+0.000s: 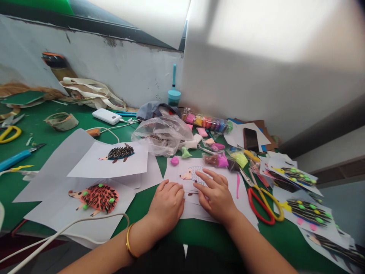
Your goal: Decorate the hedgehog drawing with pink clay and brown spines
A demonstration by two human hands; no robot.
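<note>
A hedgehog picture with a peach clay face and a blue dotted outline body lies on white paper in front of me. My right hand is over its body, fingers spread, one fingertip by a small dark piece, perhaps a seed. Beside the picture's lower left, my left hand rests palm down on the paper's edge, fingers loosely bent and nothing visible in them. A dark brown clay foot shows between the hands. Close above the picture are a magenta clay lump and a green clay lump.
Red-and-yellow-handled scissors lie to the right, near several finished hedgehog pictures. To the left are a red hedgehog picture and a black one. A plastic bag, clay packs, phone and blue cutter surround them.
</note>
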